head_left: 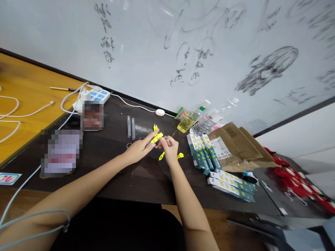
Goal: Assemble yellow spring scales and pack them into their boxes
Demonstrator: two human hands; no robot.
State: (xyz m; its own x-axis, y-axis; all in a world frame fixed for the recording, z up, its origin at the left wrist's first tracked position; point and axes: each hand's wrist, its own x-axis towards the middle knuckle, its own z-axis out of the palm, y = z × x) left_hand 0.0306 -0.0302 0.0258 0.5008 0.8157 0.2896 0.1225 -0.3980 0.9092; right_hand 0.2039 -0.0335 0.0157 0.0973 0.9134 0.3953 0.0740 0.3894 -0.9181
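Between the thumb and fingers of my left hand (138, 150) is a small yellow plastic piece (157, 138). Close beside it, my right hand (170, 149) is closed in a pinch on a thin pale wire-like piece (166, 140) at the yellow piece's end; whether the two are joined I cannot tell. Other small yellow parts lie around the hands: one yellow part (155, 127) just beyond, one slim yellow part (161, 156) nearer me, and one yellow part (180, 155) past my right wrist. Two clear tubes (131, 127) lie side by side beyond my left hand.
Printed green-and-white boxes (205, 153) lie to the right, with more boxes (232, 184) nearer me. Behind them are a cardboard box (237, 144), a bottle of yellow liquid (188, 121) and a clear bottle (206, 123). A power strip (99, 96) and cables are at left.
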